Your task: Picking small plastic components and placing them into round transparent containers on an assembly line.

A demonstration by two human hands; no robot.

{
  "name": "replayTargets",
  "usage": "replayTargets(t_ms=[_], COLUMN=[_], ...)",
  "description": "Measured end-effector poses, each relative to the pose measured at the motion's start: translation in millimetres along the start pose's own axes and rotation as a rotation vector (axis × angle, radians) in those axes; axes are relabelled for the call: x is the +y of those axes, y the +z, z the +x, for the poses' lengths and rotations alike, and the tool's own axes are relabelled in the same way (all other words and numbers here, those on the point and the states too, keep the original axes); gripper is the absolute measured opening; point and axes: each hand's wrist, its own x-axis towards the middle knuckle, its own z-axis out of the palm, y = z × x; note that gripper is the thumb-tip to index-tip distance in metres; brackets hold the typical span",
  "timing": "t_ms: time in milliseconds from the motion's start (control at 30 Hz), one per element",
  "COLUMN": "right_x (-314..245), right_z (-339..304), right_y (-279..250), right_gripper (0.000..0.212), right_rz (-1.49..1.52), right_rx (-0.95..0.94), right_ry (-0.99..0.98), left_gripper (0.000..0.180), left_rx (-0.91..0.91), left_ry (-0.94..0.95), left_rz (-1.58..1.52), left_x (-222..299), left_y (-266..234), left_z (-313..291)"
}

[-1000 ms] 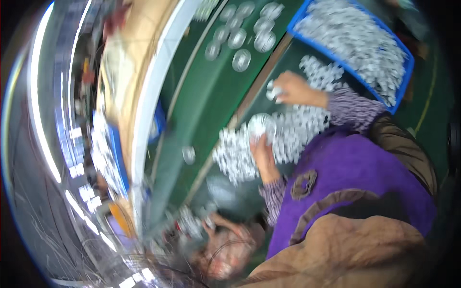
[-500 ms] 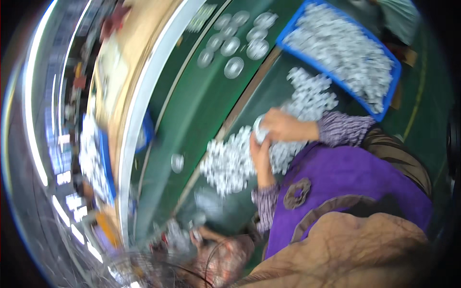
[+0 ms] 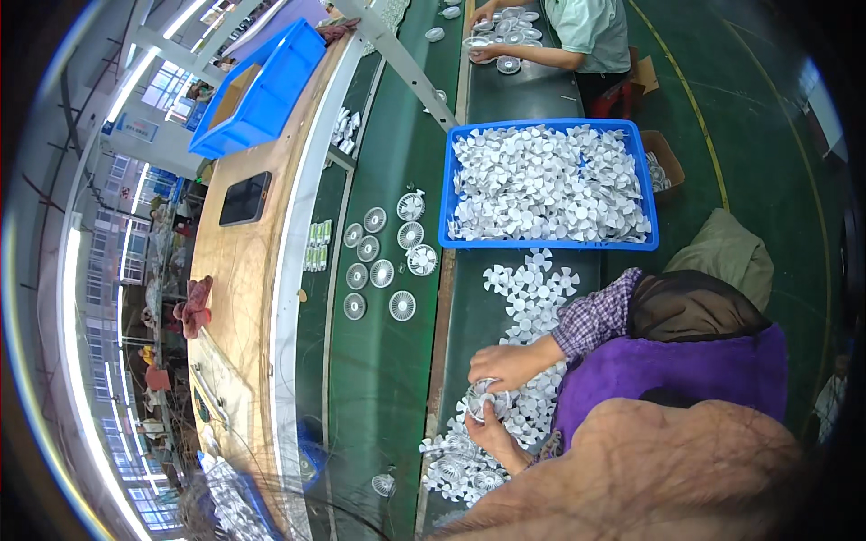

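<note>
At the view's five o'clock, a round cover (image 3: 474, 406) is gripped by the right hand (image 3: 507, 366) at its one o'clock and the left hand (image 3: 494, 436) at its six o'clock; fan blades (image 3: 532, 302) are spread nearby.

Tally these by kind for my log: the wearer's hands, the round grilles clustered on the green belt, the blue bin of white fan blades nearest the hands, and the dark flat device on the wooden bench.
Hands, left hand and right hand: 2
Clustered round grilles: 10
Blue bin: 1
Dark flat device: 1
Total: 14
</note>
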Motion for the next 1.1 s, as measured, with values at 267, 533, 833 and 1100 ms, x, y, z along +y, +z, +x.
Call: replayTargets(t_ms=[267, 533, 833, 1100], right_x=[42.7, 59.6, 151.6, 204.9], right_z=[-13.5, -4.1, 65.9, 8.6], right_y=[22.1, 38.6, 74.5, 86.8], right_gripper=[0.051, 0.039, 0.026, 0.035], right_rz=[0.326, 0.239, 0.637, -0.190], right_rx=[-0.491, -0.533, -0.162, -0.273], right_ry=[0.203, 0.294, 0.872, 0.664], left_gripper=[0.035, 0.043, 0.025, 0.022], left_rx=[-0.185, -0.010, 0.315, 0.621], left_ry=[-0.035, 0.004, -0.186, -0.193], left_rz=[0.133, 0.368, -0.056, -0.290], left_x=[-16.0, -45.3, -19.0, -43.0], left_y=[-21.4, -32.6, -103.7, -256.2], left_z=[-5.8, 4.2, 0.5, 73.2])
